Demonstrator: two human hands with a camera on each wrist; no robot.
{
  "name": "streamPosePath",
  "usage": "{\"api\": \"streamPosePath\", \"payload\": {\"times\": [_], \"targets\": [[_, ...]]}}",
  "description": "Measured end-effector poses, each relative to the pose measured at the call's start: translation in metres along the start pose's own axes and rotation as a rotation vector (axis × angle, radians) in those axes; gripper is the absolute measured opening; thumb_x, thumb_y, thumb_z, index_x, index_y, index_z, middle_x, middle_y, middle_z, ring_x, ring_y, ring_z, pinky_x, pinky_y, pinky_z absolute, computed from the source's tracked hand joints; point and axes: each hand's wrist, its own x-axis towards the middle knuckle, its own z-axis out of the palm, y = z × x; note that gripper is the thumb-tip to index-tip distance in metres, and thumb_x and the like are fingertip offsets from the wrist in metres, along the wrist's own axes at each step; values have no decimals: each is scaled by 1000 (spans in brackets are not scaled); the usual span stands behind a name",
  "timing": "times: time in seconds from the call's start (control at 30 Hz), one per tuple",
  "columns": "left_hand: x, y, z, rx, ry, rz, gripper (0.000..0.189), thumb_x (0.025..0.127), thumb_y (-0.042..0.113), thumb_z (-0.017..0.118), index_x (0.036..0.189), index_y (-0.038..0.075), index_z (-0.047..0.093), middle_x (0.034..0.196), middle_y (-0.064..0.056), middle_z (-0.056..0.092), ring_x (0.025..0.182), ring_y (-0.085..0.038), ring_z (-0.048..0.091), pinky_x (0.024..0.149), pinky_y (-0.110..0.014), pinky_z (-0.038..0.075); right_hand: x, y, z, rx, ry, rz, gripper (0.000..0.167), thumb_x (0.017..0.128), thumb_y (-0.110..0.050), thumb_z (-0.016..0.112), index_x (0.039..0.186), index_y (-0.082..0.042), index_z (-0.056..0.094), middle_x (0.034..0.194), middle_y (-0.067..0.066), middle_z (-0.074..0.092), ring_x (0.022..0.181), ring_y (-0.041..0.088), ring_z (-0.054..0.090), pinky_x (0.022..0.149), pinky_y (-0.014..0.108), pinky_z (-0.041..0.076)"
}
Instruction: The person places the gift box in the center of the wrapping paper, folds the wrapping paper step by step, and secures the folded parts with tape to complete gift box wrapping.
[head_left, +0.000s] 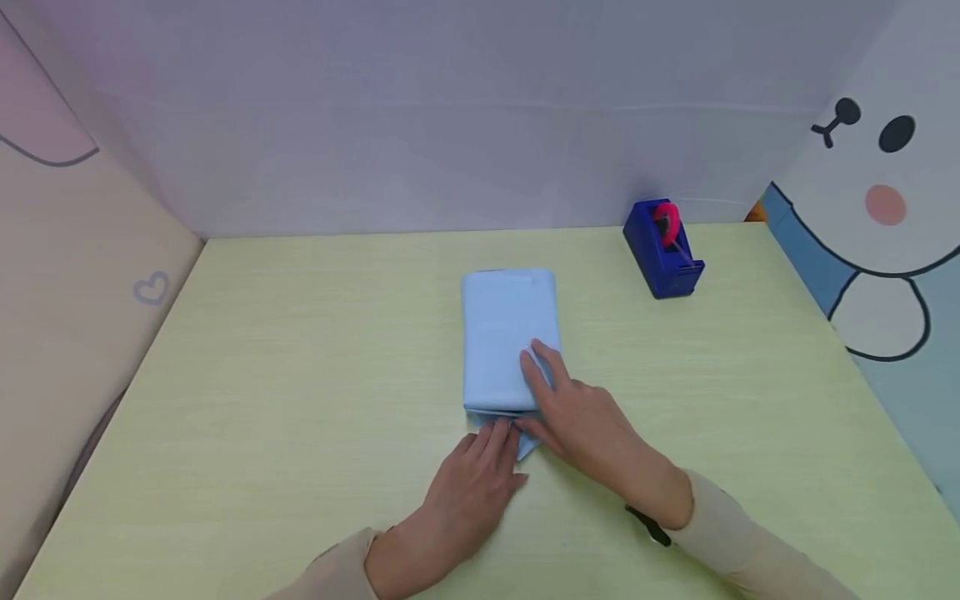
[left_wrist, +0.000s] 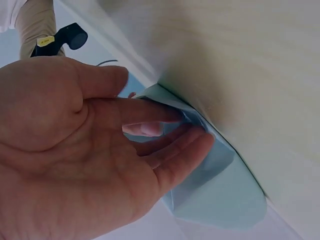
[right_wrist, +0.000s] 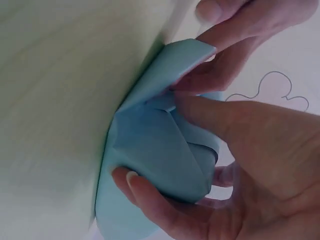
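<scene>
A parcel wrapped in light blue paper (head_left: 501,329) lies flat at the middle of the table, its near end facing me. At that end the paper is loose and creased, with a pointed flap (right_wrist: 182,62) sticking out. My left hand (head_left: 474,487) presses its fingertips into the folds of this end; its thumb stands apart from the paper in the left wrist view. My right hand (head_left: 588,421) holds the parcel's near right corner, two fingers on the top face and the thumb pressing the end folds. Part of the end paper is hidden behind the fingers.
A dark blue tape dispenser (head_left: 658,258) with a pink-red roll (head_left: 667,223) stands at the back right of the pale table (head_left: 300,358). Behind the table rises a plain backdrop (head_left: 420,125); printed cartoon panels flank both sides.
</scene>
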Motion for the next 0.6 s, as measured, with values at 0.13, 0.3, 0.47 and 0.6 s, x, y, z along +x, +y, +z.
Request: {"api": "streamPosePath", "payload": {"times": [0.13, 0.3, 0.47, 0.6], "targets": [[-2, 2, -3, 15, -93, -5, 69, 100, 55, 59, 140, -1, 56, 140, -14, 57, 128, -22, 55, 100, -30, 48, 2, -3, 4, -20, 41, 13, 76, 82, -25, 89, 141, 4, 51, 144, 25, 47, 56, 25, 60, 47, 34, 51], [-2, 8, -8, 26, -169, -11, 79, 95, 62, 61, 139, -4, 57, 142, -17, 58, 132, -26, 55, 106, -31, 46, 3, -6, 5, -46, 62, 38, 76, 80, -23, 91, 139, 3, 51, 142, 24, 49, 53, 25, 56, 45, 33, 49], [-2, 10, -11, 64, -157, 6, 76, 95, 60, 63, 135, -4, 60, 137, -17, 61, 128, -25, 58, 101, -30, 49, 2, -7, 5, -52, 62, 44, 76, 79, -23, 91, 139, 3, 52, 141, 23, 49, 52, 24, 56, 45, 32, 49], [-2, 9, -10, 116, -103, 10, 65, 95, 55, 67, 133, 1, 64, 134, -13, 63, 123, -21, 60, 97, -28, 50, 2, -7, 5, -55, 63, 40, 76, 79, -24, 91, 139, 2, 53, 141, 23, 50, 53, 23, 56, 46, 31, 50]]}}
